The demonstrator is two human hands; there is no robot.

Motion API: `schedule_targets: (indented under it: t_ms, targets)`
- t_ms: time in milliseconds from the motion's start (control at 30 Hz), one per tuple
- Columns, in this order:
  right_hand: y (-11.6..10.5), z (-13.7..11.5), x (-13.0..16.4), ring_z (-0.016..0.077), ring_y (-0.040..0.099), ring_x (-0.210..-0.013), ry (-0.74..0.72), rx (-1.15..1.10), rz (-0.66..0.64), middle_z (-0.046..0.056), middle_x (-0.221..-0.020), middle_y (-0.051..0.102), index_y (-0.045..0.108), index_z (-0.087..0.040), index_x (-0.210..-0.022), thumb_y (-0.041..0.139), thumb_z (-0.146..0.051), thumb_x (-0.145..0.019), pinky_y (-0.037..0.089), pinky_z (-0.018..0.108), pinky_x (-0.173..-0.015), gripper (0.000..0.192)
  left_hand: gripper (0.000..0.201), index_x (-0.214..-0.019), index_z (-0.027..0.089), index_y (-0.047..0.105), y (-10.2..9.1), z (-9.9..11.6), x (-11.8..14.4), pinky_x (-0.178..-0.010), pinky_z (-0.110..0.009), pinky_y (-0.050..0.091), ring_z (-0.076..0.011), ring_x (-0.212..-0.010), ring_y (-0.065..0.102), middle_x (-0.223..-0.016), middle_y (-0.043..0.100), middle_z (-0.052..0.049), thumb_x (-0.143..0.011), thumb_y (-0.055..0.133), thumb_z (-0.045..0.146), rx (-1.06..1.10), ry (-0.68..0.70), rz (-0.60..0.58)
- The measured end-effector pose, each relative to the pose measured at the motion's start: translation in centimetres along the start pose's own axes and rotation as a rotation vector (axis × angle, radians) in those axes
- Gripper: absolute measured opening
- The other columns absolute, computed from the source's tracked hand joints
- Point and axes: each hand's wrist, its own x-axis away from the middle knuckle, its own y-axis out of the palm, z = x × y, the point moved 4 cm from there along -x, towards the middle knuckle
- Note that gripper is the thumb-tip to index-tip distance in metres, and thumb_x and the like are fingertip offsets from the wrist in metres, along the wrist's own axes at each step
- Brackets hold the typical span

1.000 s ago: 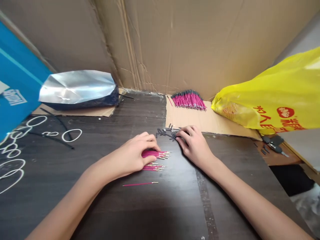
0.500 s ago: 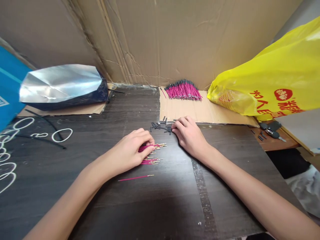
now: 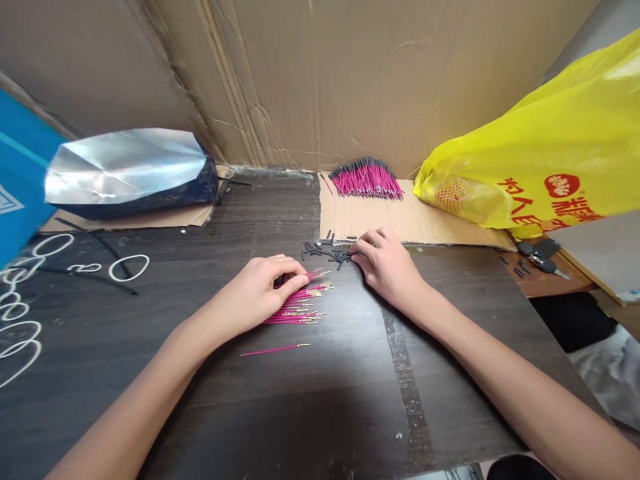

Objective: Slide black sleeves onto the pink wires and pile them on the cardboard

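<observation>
Since half a second ago the left hand [image 3: 260,293] is lifting slightly, fingers pinching closed on wires from the pink wire pile [image 3: 297,308], now more exposed mid-table. Right hand [image 3: 387,263] is staying put, fingertips closed among the black sleeves [image 3: 323,252] by the cardboard sheet [image 3: 410,223]. One loose wire [image 3: 275,349] is lying nearer the front edge.

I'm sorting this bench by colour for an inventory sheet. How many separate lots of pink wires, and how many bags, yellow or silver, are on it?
Pink wire lots: 3, namely the pile under the left hand at, a single wire, and the far bundle
Yellow bag: 1
Silver bag: 1
Total: 5
</observation>
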Motion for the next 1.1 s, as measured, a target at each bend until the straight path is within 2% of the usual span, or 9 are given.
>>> schedule_targets:
  t_ms: [200,367,633,733,867,967,1100]
  targets:
    - [0.7,-0.5,-0.4,0.0307,0.047,-0.098,-0.109,0.187,-0.060,0.015,-0.104,0.063,0.066,-0.014,-0.102,0.046,-0.012,-0.096,0.045,0.045,-0.087,0.021,0.037,-0.095,0.021,0.073,0.0,0.0,0.0,-0.073,-0.028,0.037,-0.0152,-0.076,0.058,-0.090,0.073,0.002,-0.102,0.050,0.050,0.014,-0.050,-0.009]
    - [0.6,-0.6,-0.3,0.0302,0.047,-0.098,-0.098,0.152,-0.019,0.014,-0.102,0.062,0.063,-0.015,-0.099,0.046,-0.012,-0.094,0.044,0.044,-0.086,0.017,0.040,-0.095,0.022,0.072,0.0,-0.3,0.0,-0.067,-0.026,0.034,-0.0141,-0.070,0.053,-0.083,0.070,0.003,-0.101,0.049,0.054,0.028,-0.085,-0.025]
    - [-0.4,-1.8,0.2,0.0248,0.053,-0.092,-0.084,-0.098,0.081,0.011,-0.094,0.064,0.058,-0.017,-0.096,0.044,-0.019,-0.101,0.046,0.040,-0.085,0.015,0.041,-0.092,0.020,0.073,0.0,-0.4,0.0,-0.070,-0.026,0.037,-0.0162,-0.076,0.057,-0.084,0.071,0.001,-0.100,0.050,0.053,0.087,-0.058,-0.031]
    - [-0.6,-2.9,0.7,0.0211,0.056,-0.090,-0.096,-0.278,0.101,0.008,-0.094,0.064,0.057,-0.018,-0.098,0.045,-0.020,-0.102,0.047,0.036,-0.084,0.013,0.041,-0.089,0.019,0.072,0.0,-0.2,0.0,-0.069,-0.027,0.037,-0.0175,-0.078,0.057,-0.083,0.070,-0.001,-0.098,0.052,0.053,0.113,-0.058,-0.034]
    - [-1.1,-3.6,1.1,0.0148,0.058,-0.080,-0.001,-0.583,0.138,0.003,-0.090,0.063,0.056,-0.020,-0.098,0.050,-0.026,-0.103,0.048,0.029,-0.074,0.009,0.041,-0.085,0.017,0.070,0.0,0.3,0.2,-0.070,-0.027,0.038,-0.0164,-0.075,0.054,-0.076,0.065,0.000,-0.097,0.054,0.053,0.189,-0.068,-0.050]
    - [-1.1,-3.7,1.3,0.0137,0.060,-0.078,0.037,-0.675,0.120,0.001,-0.090,0.064,0.057,-0.020,-0.098,0.052,-0.028,-0.102,0.048,0.028,-0.073,0.010,0.041,-0.084,0.017,0.071,0.0,0.7,0.3,-0.069,-0.027,0.038,-0.0154,-0.072,0.054,-0.074,0.064,0.000,-0.096,0.056,0.053,0.210,-0.067,-0.055]
    - [-1.0,-3.9,1.3,0.0139,0.061,-0.079,0.007,-0.699,0.049,0.002,-0.091,0.066,0.059,-0.020,-0.099,0.053,-0.029,-0.102,0.048,0.028,-0.073,0.012,0.039,-0.088,0.017,0.074,0.2,0.9,0.3,-0.069,-0.027,0.040,-0.0174,-0.075,0.059,-0.078,0.070,-0.001,-0.095,0.058,0.052,0.205,-0.059,-0.062]
